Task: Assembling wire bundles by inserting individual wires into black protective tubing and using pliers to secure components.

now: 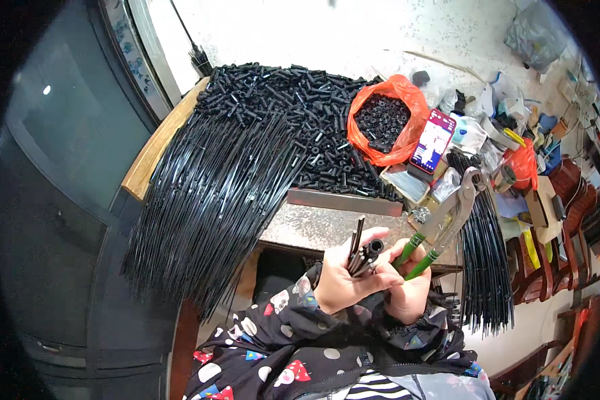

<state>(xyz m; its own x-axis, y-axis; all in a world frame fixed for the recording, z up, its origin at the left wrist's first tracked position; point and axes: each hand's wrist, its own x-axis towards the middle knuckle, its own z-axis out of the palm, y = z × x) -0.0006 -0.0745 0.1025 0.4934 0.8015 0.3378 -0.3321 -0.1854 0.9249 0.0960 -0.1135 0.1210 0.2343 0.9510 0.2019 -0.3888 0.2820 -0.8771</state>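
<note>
My left hand [340,288] is closed around a few thin black rods [357,233] and a short black tube [376,246], whose hollow end faces up. Right beside it, my right hand [410,297] grips the green handles of long-armed metal pliers [455,217]. Their head points up and to the right, away from the rods, and the handles stand somewhat apart. The fingers of both hands are close together, perhaps touching. How the rods and tube fit together inside my left hand is hidden.
A heap of short black tubes [287,93] covers the table, with long black rods [213,193] fanned over its left side. A metal strip [343,201] edges the heap. An orange bag [417,100] of small black parts, a phone [433,143] and another rod bundle [488,267] lie rightward.
</note>
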